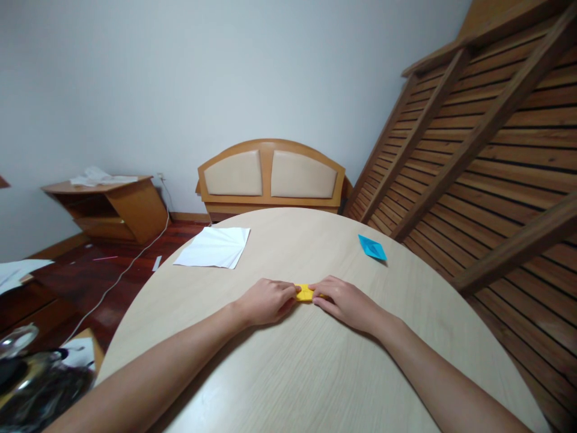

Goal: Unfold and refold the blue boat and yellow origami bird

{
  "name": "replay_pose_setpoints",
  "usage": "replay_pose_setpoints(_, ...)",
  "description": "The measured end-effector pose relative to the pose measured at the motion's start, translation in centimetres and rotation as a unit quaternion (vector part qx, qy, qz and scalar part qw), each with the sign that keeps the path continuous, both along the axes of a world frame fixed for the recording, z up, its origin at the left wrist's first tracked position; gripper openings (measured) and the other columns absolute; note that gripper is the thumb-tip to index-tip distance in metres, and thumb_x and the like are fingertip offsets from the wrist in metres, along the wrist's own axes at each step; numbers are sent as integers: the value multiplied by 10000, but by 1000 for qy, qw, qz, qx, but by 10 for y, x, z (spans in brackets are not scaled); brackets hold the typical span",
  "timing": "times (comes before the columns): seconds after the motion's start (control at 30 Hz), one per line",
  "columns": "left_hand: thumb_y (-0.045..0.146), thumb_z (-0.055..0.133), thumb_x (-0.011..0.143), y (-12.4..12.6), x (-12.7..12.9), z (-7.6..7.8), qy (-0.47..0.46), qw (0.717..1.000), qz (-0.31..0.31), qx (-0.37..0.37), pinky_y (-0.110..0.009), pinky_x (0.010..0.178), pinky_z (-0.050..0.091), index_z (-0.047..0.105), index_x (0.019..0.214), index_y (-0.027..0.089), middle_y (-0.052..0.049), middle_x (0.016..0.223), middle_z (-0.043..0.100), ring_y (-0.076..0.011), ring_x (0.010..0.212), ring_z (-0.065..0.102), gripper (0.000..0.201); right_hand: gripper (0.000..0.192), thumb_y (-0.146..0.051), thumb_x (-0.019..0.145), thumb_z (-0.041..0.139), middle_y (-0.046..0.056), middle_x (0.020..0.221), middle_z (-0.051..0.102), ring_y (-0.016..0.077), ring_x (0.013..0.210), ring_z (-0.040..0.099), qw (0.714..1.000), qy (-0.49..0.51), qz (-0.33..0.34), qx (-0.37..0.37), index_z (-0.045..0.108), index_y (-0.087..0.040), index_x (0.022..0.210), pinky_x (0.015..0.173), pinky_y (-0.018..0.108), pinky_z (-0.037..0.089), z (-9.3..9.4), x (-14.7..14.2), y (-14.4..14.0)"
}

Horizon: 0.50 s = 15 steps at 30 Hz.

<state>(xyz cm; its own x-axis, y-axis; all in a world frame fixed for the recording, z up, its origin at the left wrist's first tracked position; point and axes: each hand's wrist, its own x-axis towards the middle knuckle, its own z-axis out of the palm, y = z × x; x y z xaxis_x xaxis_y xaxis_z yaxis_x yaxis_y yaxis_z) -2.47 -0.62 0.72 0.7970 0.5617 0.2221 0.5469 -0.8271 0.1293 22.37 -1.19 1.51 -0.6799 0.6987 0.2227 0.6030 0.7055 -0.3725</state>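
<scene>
both the left hand (267, 300) and right hand (345, 302) pinch the small yellow folded paper (305, 293) on the worktop (315, 361), apparently pressing a crease, with the blue folded paper (372, 247) at two o'clock.

A single head-worn camera looks forward and down from the near edge of a round table (315, 373), close above both forearms. It faces the far white wall (180, 78) and a headboard (270, 174) leaning there. Wooden slats (496, 180) fill the right, the floor (103, 270) the left.

matt wood-grain table (315, 361), yellow paper (305, 293) (creased)
</scene>
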Motion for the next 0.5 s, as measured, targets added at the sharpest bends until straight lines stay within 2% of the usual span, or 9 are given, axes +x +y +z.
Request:
replay_pose_setpoints(0.17,230,468,957,1,1,-4,-28,999,24,-8,-303,806,540,596,1118,179,-99,1063,722,-217,941,700,212,223,-250,987,510,89,1110,709,217,1056,607,999,44,-7,-9,693,-197,1103,958,377,473,-6,-2,3)
replay_pose_setpoints(0.3,266,479,961,1,1,-5,-48,998,34,-18,-304,812,539,605,1115,181,-99,1060,727,-216,942,701,216,198,-253,978,525,82,1059,706,210,996,622,997,66,-27,-21,681,-204,1089,904,359,489,-8,-2,3)
replay_pose_setpoints(0.5,278,513,951,1,-3,-1,-52,998,27,-24,-294,789,530,588,1152,199,-80,1067,726,-211,926,703,229,216,-237,983,514,53,1079,714,203,1008,625,998,51,-22,2,676,-242,1126,896,348,487,-10,0,5)
